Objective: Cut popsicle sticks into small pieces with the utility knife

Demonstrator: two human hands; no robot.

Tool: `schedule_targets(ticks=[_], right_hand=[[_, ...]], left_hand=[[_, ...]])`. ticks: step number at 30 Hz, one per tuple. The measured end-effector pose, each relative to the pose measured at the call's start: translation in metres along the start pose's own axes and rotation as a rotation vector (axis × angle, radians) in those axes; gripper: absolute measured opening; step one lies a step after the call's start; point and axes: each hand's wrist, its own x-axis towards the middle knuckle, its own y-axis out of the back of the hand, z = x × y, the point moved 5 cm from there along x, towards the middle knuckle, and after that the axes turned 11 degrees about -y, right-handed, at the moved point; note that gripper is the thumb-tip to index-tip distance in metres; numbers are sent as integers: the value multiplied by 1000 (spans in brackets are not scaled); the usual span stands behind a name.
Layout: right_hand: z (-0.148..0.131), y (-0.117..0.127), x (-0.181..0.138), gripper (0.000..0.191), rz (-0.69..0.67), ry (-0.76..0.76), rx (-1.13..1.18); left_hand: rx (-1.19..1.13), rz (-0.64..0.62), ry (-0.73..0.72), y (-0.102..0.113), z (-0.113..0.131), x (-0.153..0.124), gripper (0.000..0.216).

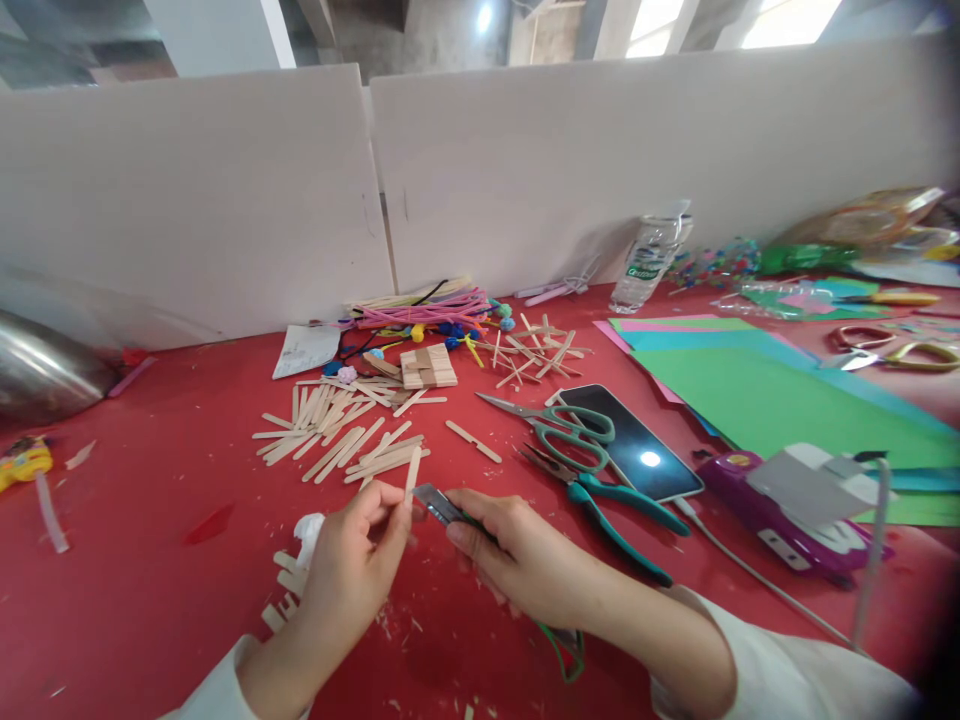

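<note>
Craft wkshp, sticks (335, 457), pliers (581, 490), col. ppr (757, 385)

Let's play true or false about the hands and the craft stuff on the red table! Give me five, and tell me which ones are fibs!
1. The left hand pinches a wooden stick. True.
2. The scissors are in the left hand. False: they lie out of both hands.
3. The right hand holds a craft knife. True.
4. The top paper sheet is red. False: it is green.
5. The bottle has a green label. True.
</note>
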Motion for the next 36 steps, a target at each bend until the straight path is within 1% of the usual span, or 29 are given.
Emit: schedule_targets(ticks=[3,6,8,10,12,15,17,19,22,24,25,28,30,32,34,36], right_hand=[[3,0,-1,13,-12,16,-38],[6,-1,-2,14,1,40,-79],[8,-1,-2,15,25,54,-100],[11,-3,-2,14,14,23,-66],[16,-7,0,13,-82,-72,65],[21,-13,3,17,-267,-197,360],[21,-14,6,20,-339,-209,523],[20,-13,9,23,-392,-211,639],[19,-13,12,26,-431,-209,697],[19,-13,12,24,-405,-202,639],[18,-12,11,22,-369,-198,571],[16,-8,8,13,-188,-145,271],[10,-4,5,9,-59,-57,90],[6,-3,3,7,25,21,-21],[5,-2,2,8,61,47,-75],[7,-3,1,8,47,27,-71]], left_hand=[[94,-51,-74,-1,3,-2,20],[144,-79,-116,-2,7,-3,19],[146,-95,-114,-3,7,-3,19],[116,-112,-84,-5,4,-2,20],[68,-120,-40,-6,1,-2,22],[-20,-115,20,-7,-3,-1,24],[-89,-103,51,-6,-4,0,24],[-153,-89,71,-5,-3,1,24],[-213,-65,93,-4,-1,2,23],[-225,-47,109,-2,-1,2,22],[-220,-37,117,-2,-1,2,22],[-152,-22,101,-1,-2,1,23],[-97,-23,87,-1,-3,0,22],[-58,-28,91,-1,-4,-1,22],[-28,-40,87,-2,-4,-2,23],[-10,-67,67,-3,-3,-2,23]])
